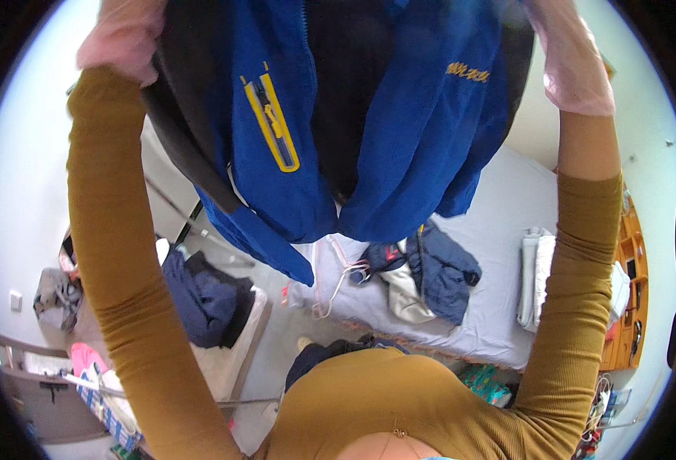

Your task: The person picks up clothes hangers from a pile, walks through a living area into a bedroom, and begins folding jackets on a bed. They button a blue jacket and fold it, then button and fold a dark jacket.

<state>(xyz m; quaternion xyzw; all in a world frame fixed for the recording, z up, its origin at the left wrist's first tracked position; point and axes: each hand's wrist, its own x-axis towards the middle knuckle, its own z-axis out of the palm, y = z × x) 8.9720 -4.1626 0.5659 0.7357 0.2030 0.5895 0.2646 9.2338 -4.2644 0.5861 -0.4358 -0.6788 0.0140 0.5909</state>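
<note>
A blue zip-front jacket with dark lining hangs spread before me, its upper part beyond the top edge. A yellow-edged zip pocket marks one front panel; the other bears small yellow writing. My left hand, in a thin translucent pinkish glove, is raised beside the jacket at the upper left. At the upper right, my right hand is raised in a similar glove. Both hands' fingers are cut off by the frame, so their grip does not show.
Below the jacket, a bed with a pale sheet holds a dark blue jacket, clothes hangers and folded pale cloth. Dark clothing lies at the left on a pale surface. An orange wooden shelf unit stands along the right wall.
</note>
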